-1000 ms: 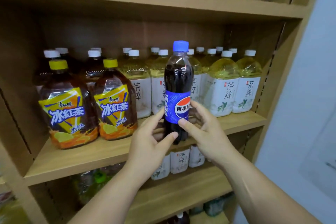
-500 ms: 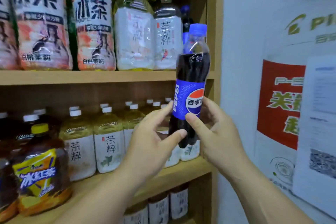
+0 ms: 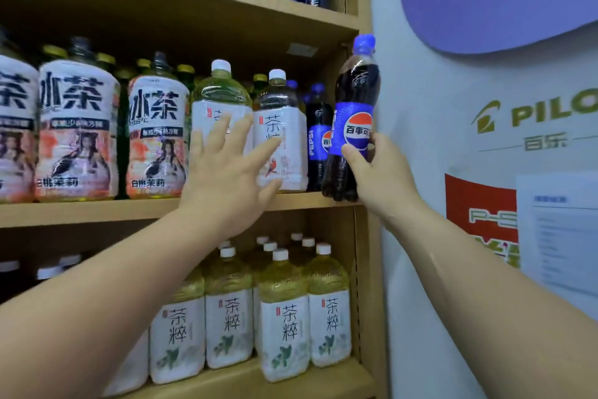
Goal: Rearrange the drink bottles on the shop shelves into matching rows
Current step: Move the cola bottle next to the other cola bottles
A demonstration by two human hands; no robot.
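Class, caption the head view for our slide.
Right hand holds a cola bottle at the shelf end; open left hand reaches toward tea bottles.

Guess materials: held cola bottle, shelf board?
Cola bottle: looks like clear glossy plastic, highlights on the shoulder, blue plastic cap, printed film label. Shelf board: pale wood-grain, matte; solid wood or laminate, can't tell.

Blue-labelled cola bottle (image 3: 353, 117), upright, shelf's right end

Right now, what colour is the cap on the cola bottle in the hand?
Blue. The cap on the cola bottle in the right hand shows best in the head view.
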